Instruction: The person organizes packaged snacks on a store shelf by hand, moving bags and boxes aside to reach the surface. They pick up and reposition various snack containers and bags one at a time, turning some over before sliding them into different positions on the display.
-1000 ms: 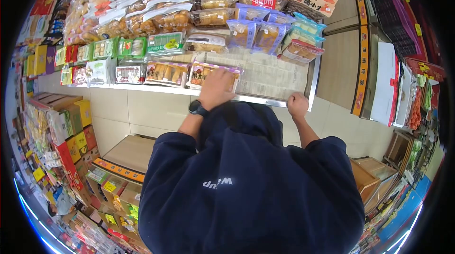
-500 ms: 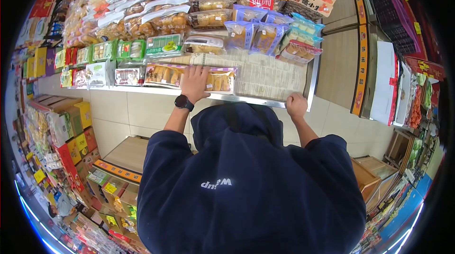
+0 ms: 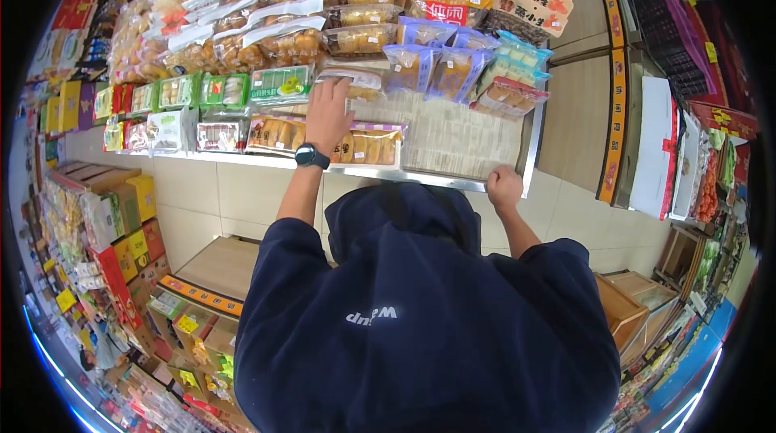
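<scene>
My left hand [image 3: 329,114], with a dark watch on its wrist, reaches over a long tray of golden pastries [image 3: 368,146]. Its fingers are stretched out, their tips at the left end of a clear pastry package [image 3: 362,84]. Left of them lies a green-labelled pack [image 3: 280,83]. My right hand [image 3: 505,185] is closed in a fist on the metal rim [image 3: 529,150] of the display table, near its right front corner. Nothing shows in that fist. Newspaper-like lining [image 3: 461,134] lies between the hands.
Bagged pastries [image 3: 283,41] fill the back of the table. Purple packs [image 3: 412,65] and a red-labelled pack [image 3: 508,95] stand at the right. Wooden shelving [image 3: 566,126] adjoins on that side. Stacked cartons [image 3: 133,247] stand at the left, beyond the tiled floor [image 3: 186,191].
My left hand has moved away from the body, off the long pastry tray and up to the package behind it. My right hand has stayed at the rim.
</scene>
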A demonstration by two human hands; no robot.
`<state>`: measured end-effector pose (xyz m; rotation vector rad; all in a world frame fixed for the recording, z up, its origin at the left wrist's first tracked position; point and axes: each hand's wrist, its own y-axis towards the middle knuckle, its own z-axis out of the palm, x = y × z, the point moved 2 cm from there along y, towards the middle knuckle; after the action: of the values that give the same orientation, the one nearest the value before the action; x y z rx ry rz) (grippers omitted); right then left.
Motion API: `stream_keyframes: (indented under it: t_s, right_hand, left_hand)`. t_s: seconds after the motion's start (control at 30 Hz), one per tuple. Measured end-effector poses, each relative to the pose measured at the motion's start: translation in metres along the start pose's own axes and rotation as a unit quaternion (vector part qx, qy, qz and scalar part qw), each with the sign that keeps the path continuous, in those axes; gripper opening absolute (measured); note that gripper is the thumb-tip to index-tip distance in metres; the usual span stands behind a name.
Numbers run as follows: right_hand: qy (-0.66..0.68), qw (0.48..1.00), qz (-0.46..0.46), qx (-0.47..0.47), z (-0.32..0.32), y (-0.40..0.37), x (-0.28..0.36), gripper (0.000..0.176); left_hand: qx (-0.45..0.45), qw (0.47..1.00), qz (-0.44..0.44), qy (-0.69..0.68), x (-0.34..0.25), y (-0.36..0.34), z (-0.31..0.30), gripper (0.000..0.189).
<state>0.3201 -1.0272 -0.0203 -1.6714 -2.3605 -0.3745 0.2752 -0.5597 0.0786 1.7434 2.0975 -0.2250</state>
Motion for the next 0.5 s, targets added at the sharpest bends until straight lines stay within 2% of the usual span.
stream_keyframes:
  t_s: [0.03,0.13,0.33,0.43,0.5]
  right_hand:
    - [0.002,1.000,0.003,0.006,-0.001,-0.001,0.001,0.014]
    - [0.004,1.000,-0.009,0.002,-0.003,-0.001,0.003,0.012]
    - [0.003,1.000,-0.005,0.008,-0.001,-0.001,0.000,0.012]
    - [0.005,1.000,-0.003,0.001,0.001,-0.001,-0.001,0.013]
    - [0.000,1.000,-0.007,0.005,0.000,-0.001,-0.002,0.013]
  left_hand:
    - [-0.039,0.998,0.043,0.033,-0.001,0.008,0.002,0.067]
    - [-0.025,0.995,0.077,0.051,0.005,0.026,0.017,0.065]
    - [0.073,0.987,0.114,0.091,0.015,0.047,0.042,0.053]
    - [0.034,0.985,0.156,0.066,0.027,0.067,0.040,0.037]
    - [-0.009,0.991,0.109,0.071,0.034,0.087,0.038,0.028]
